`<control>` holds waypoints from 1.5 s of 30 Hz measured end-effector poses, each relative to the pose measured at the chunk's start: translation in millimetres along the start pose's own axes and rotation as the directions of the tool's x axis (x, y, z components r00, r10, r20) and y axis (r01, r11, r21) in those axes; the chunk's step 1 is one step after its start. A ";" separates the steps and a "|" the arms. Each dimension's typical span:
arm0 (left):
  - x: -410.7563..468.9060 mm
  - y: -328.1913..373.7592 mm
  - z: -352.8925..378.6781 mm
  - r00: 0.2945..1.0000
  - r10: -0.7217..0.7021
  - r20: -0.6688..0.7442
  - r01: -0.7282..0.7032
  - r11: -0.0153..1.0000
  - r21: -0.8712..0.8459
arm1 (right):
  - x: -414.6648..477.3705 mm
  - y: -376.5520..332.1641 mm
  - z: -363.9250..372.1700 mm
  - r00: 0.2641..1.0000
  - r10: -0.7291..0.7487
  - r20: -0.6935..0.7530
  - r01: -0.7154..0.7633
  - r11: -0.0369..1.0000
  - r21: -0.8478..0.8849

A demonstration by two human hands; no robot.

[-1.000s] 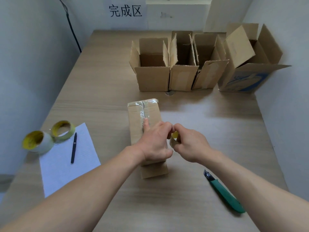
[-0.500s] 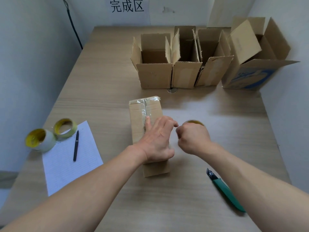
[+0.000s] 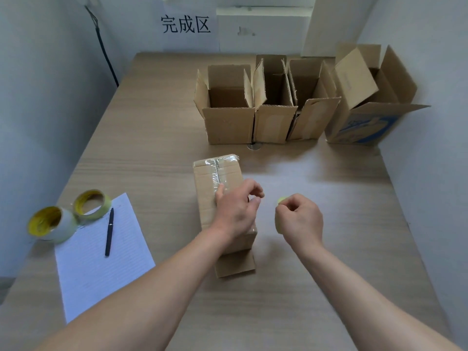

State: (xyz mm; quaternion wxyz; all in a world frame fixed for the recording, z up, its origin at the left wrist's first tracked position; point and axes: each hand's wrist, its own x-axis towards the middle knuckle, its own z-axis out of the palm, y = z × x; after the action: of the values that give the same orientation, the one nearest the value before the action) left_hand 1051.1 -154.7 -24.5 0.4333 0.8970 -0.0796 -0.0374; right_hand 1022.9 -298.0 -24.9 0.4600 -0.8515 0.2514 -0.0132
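A long closed cardboard box [image 3: 211,178] lies in the middle of the table, with clear tape along its top seam. My left hand [image 3: 236,209] rests on the box's near half; its thumb presses the taped seam and its fingers are loosely curled. To the right of the box, my right hand [image 3: 300,219] grips a yellow-cored tape roll [image 3: 279,220], which the fist mostly hides. I cannot tell whether a strand of tape runs between the roll and the box.
Three open cardboard boxes [image 3: 229,122] stand in a row at the back, with a larger blue-printed box [image 3: 364,125] to their right. Two tape rolls [image 3: 92,203], a white sheet [image 3: 101,259] and a black pen [image 3: 109,231] lie at the left. Walls close in on both sides.
My right hand has pulled the tape roll away from the box toward the right. My left hand stays on the box, its fingers now curled. The green knife has dropped out of view.
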 end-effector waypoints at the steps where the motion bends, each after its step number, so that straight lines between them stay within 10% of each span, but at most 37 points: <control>1: -3.5 -2.9 -8.2 0.999 0.000 -0.047 -0.009 0.980 -0.197 | -4.9 -4.3 3.2 1.000 -0.010 -0.008 0.010 1.000 0.030; 7: -49.3 -35.3 -37.5 0.892 -0.007 -0.452 -0.055 0.991 -0.125 | -15.5 -18.8 35.3 0.991 -0.115 -0.075 0.119 0.991 0.057; 14: -58.7 -63.2 -1.9 0.910 -0.092 -0.404 -0.004 0.973 -0.230 | -21.5 -12.7 70.8 0.989 -0.034 -0.142 0.046 0.996 0.078; 20: -54.8 -93.7 0.1 0.879 0.337 -0.338 -0.293 0.940 0.176 | -14.8 -11.7 72.8 0.990 -0.009 -0.144 0.021 0.996 0.085; 24: -51.7 -99.8 0.8 0.867 0.376 -0.328 -0.313 0.922 0.230 | -13.2 -14.4 68.6 0.990 -0.061 -0.130 0.066 0.997 0.040; 35: -51.0 -100.4 -0.6 0.869 0.368 -0.331 -0.317 0.927 0.200 | -21.9 46.3 -3.5 0.981 -0.136 0.142 0.155 0.979 -0.133; 42: -50.2 -100.1 -1.0 0.887 0.361 -0.290 -0.332 0.932 0.145 | -72.8 100.7 -29.4 0.829 -0.402 0.389 0.538 0.762 -0.359; 45: -53.0 -98.1 -0.6 0.896 0.347 -0.276 -0.324 0.937 0.129 | -84.3 115.9 -32.3 0.817 -0.295 0.496 0.524 0.739 -0.424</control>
State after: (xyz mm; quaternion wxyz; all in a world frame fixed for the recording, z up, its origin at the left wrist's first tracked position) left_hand 1009.9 -84.9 -101.0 0.4042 0.8817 -0.1691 0.1751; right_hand 892.8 -338.2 -80.2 0.2258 -0.9643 -0.0521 0.1282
